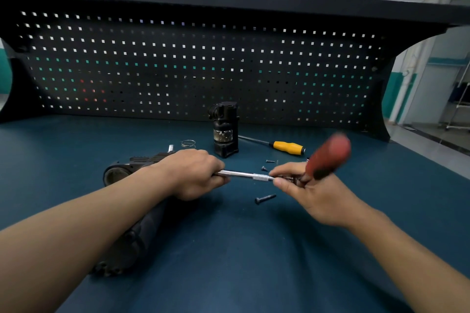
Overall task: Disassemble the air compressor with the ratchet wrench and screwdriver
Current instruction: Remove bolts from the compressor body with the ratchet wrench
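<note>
Your left hand [195, 173], at the centre of the frame, is curled knuckles-up round the left end of a chrome bar [244, 174], which runs level to the right. Your right hand [300, 187], palm turned partly up, pinches the bar's knurled right end between thumb and fingers and also holds the ratchet wrench [329, 157]. The wrench's red handle slants up and to the right and is blurred, and the joint between wrench and bar is hidden by the fingers. The hands are apart, linked only by the bar. Your left forearm lies over the dark air compressor [134, 239], which rests on its side on the blue surface [254, 262], left of centre. A separate black compressor part [225, 129] stands upright behind the hands, before the pegboard [178, 66]. To its right lies the yellow-handled screwdriver [287, 147]. A wire ring [188, 143] sits left of the upright part. A dark bolt [265, 198] lies below the bar, and small screws [264, 168] lie just above it.
</note>
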